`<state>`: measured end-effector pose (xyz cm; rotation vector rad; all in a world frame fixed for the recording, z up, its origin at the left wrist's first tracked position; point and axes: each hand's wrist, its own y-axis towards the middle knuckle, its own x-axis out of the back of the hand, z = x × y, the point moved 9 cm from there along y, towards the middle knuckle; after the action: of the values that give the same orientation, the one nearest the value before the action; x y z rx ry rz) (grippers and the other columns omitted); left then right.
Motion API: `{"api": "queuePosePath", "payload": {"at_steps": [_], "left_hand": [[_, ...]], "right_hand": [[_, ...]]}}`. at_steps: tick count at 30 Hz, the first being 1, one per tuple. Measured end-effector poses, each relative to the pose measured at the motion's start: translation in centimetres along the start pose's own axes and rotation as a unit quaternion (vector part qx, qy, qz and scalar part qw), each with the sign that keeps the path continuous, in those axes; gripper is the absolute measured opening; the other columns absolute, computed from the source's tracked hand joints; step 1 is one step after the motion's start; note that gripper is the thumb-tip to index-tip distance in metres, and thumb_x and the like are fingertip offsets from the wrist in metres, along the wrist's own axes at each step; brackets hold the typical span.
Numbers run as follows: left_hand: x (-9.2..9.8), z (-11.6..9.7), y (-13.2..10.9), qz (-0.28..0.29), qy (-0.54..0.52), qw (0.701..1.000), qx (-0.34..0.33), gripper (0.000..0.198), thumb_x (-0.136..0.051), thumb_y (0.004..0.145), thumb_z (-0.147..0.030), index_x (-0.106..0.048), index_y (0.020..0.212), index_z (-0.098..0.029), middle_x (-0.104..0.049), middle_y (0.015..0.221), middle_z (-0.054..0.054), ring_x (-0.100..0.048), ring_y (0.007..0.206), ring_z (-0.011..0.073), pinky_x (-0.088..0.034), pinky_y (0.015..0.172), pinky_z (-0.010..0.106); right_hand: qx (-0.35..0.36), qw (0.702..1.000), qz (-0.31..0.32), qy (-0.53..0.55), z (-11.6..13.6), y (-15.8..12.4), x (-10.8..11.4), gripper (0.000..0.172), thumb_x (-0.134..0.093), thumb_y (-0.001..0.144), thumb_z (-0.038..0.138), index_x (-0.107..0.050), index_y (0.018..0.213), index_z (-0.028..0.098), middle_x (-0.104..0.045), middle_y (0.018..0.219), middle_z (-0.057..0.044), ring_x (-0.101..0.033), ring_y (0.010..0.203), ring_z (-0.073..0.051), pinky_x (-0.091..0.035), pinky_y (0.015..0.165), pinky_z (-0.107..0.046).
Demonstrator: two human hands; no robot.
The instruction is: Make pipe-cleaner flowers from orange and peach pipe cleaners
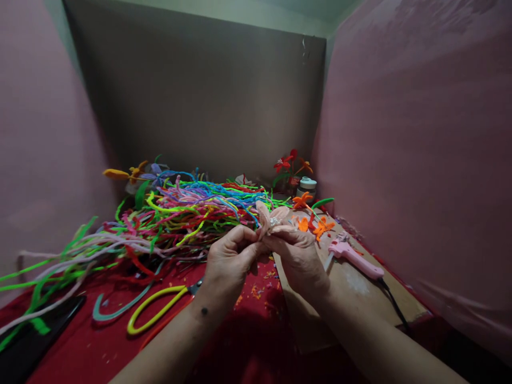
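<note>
Two bare hands meet at the middle of the scene, above a red surface [250, 312]. The left hand [228, 261] and the right hand [300, 261] both have thumb and fingers pinched at the base of a pale peach fuzzy flower [278, 217], its petals spreading upward around a whitish centre. Far left lies a big tangled heap of fuzzy stems [192, 210] in green, yellow, pink, red and blue. Near left, scissors [158, 309] with a yellow handle loop sit partly behind the left forearm. To the right, a brown board [380, 301] carries a pink glue gun [356, 258] and, toward its far end, orange flowers [322, 228]. Beyond them stands a jar [307, 184] with a pale lid.
</note>
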<state>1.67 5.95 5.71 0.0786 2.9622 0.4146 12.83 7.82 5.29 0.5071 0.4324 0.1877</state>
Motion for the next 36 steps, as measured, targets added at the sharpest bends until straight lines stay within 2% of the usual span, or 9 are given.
{"api": "queuePosePath", "payload": {"at_steps": [6,11,15,18,21,26,31,36], "left_hand": [[-0.1,-0.4,-0.1,0.029,0.013,1.0,-0.002,0.014,-0.069,0.071,-0.022,-0.058,0.066,-0.014,-0.06,0.054,-0.003,-0.049,0.046,0.008,-0.039,0.043,0.02],[-0.6,0.3,0.0,0.073,-0.025,0.997,0.017,0.012,-0.064,0.078,-0.025,-0.058,0.074,-0.015,-0.057,0.053,-0.003,-0.047,0.046,0.0073,-0.036,0.046,0.02],[-0.6,1.3,0.1,0.069,-0.106,0.991,0.051,0.018,-0.067,0.076,-0.024,-0.052,0.07,-0.016,-0.05,0.048,-0.007,-0.039,0.043,0.0045,-0.028,0.043,0.017],[-0.6,1.6,0.3,0.054,-0.143,0.986,0.065,0.023,-0.07,0.073,-0.023,-0.049,0.068,-0.016,-0.049,0.049,-0.007,-0.036,0.043,0.0032,-0.024,0.043,0.017],[-0.6,1.5,0.4,0.047,-0.147,0.986,0.059,0.024,-0.071,0.072,-0.023,-0.049,0.068,-0.016,-0.047,0.049,-0.008,-0.035,0.042,0.0028,-0.023,0.043,0.017],[-0.6,1.5,0.3,0.046,-0.122,0.99,0.047,0.023,-0.072,0.072,-0.025,-0.052,0.067,-0.016,-0.05,0.048,-0.007,-0.037,0.042,0.004,-0.025,0.044,0.019],[-0.7,1.7,0.1,0.061,-0.134,0.987,0.067,0.021,-0.072,0.072,-0.028,-0.056,0.068,-0.015,-0.05,0.049,-0.006,-0.034,0.043,0.0037,-0.023,0.044,0.02],[-0.9,2.0,0.3,0.075,-0.145,0.983,0.084,0.022,-0.072,0.072,-0.029,-0.056,0.067,-0.014,-0.05,0.05,-0.005,-0.034,0.044,0.0033,-0.023,0.045,0.02]], "right_hand": [[-0.043,0.998,0.026,0.035,-0.7,0.1,-0.3,0.003,-0.071,0.073,0.021,-0.072,0.07,0.022,-0.059,0.074,0.002,-0.05,0.067,-0.011,-0.043,0.061,-0.024],[-0.052,0.997,0.025,0.056,-0.4,0.3,-0.3,0.003,-0.072,0.072,0.02,-0.07,0.069,0.02,-0.055,0.072,0.003,-0.05,0.068,-0.01,-0.043,0.065,-0.023],[-0.055,0.997,0.047,0.042,-0.5,0.4,-0.5,0.01,-0.071,0.073,0.024,-0.068,0.065,0.018,-0.053,0.068,0.002,-0.048,0.065,-0.01,-0.042,0.063,-0.024],[-0.057,0.996,0.061,0.019,-0.7,0.3,-0.6,0.011,-0.067,0.077,0.026,-0.068,0.069,0.018,-0.055,0.072,0.0,-0.05,0.072,-0.012,-0.044,0.069,-0.027],[-0.039,0.998,0.058,0.006,-0.4,0.2,-0.6,0.01,-0.068,0.075,0.026,-0.068,0.068,0.019,-0.055,0.075,0.0,-0.05,0.076,-0.014,-0.044,0.073,-0.029],[-0.014,1.0,0.006,-0.014,0.3,0.0,-0.3,0.015,-0.068,0.076,0.026,-0.068,0.062,0.018,-0.054,0.068,0.0,-0.05,0.07,-0.013,-0.044,0.069,-0.029],[-0.016,1.0,0.017,-0.016,-0.1,0.0,-0.5,0.014,-0.067,0.078,0.028,-0.071,0.067,0.02,-0.055,0.066,0.0,-0.048,0.07,-0.013,-0.042,0.071,-0.03],[-0.047,0.998,0.033,0.001,-1.1,-0.1,-0.5,0.017,-0.065,0.08,0.028,-0.069,0.066,0.019,-0.053,0.062,0.001,-0.047,0.062,-0.012,-0.041,0.064,-0.028]]}}
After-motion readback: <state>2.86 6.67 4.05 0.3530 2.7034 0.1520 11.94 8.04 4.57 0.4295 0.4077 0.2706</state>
